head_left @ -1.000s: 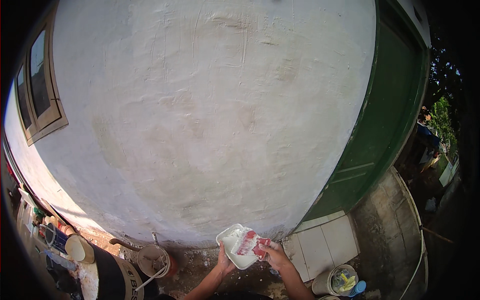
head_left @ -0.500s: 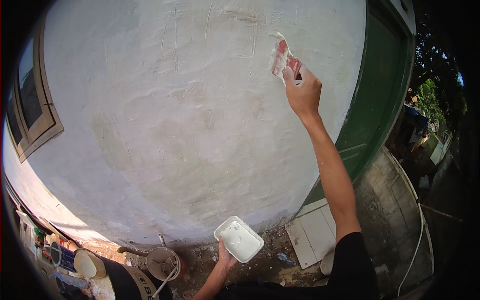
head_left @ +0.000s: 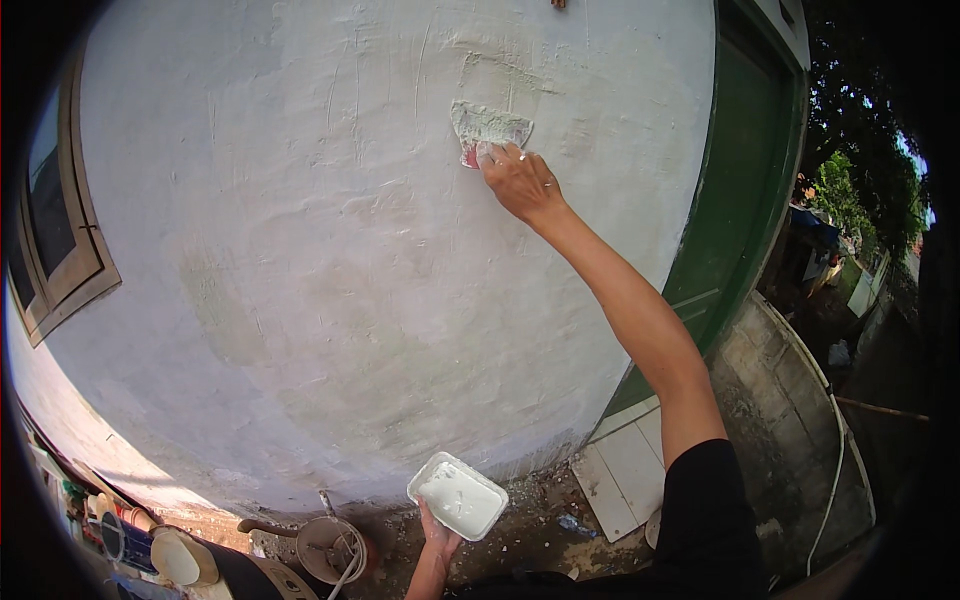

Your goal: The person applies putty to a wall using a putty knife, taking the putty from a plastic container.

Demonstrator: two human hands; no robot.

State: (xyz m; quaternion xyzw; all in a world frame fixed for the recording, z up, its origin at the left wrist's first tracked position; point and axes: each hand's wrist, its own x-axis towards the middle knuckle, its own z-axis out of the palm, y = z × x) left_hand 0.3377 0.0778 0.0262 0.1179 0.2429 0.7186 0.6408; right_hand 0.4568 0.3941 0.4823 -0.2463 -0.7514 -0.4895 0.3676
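Observation:
My right hand [head_left: 520, 182] is raised high and presses a flat scraper [head_left: 487, 130], smeared with white filler, against the white plastered wall [head_left: 330, 260]. A fresh streak of filler runs up the wall just above the blade. My left hand [head_left: 438, 540] is low near the bottom edge and holds up a white rectangular tray [head_left: 457, 496] of white filler from underneath.
A green door [head_left: 740, 200] stands right of the wall, with white floor tiles [head_left: 625, 465] at its foot. A brown-framed window [head_left: 55, 240] is at the left. Buckets, a coiled cord and tools [head_left: 330, 545] lie on the ground at lower left.
My right hand lifted the scraper from the tray to the wall's upper right, then drew it left and down across the plaster. The tray stayed low in my left hand.

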